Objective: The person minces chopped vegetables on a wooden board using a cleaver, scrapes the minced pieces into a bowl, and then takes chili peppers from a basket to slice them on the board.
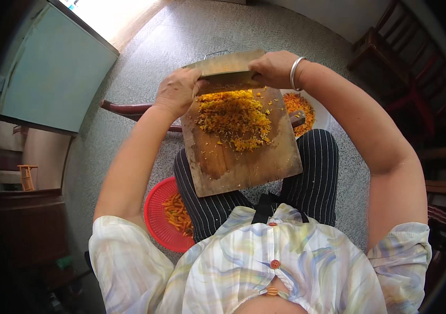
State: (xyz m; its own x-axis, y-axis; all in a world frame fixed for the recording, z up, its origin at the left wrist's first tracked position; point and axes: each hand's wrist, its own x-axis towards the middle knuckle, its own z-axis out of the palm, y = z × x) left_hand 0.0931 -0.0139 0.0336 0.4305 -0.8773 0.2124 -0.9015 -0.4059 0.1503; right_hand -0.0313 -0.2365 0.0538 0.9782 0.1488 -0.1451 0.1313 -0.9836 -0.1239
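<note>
A worn wooden chopping board (242, 172) lies in front of me, its near end at my thighs. Finely chopped orange-yellow peppers (234, 117) are heaped on its upper half. Along the far side of the heap, a broad metal cleaver blade (226, 83) stretches between my hands. My left hand (177, 90) grips the blade's left end, while my right hand (276, 70), with a silver bangle at the wrist, grips the right end. The cleaver's handle is not clearly visible.
A red plastic basket (154, 212) holding whole orange chillies sits by my left leg. Right of the board is a pale basin (323, 112) with chopped peppers (298, 108). Dark red wooden legs (128, 111) jut from under the board. Wooden chairs (380, 51) stand far right.
</note>
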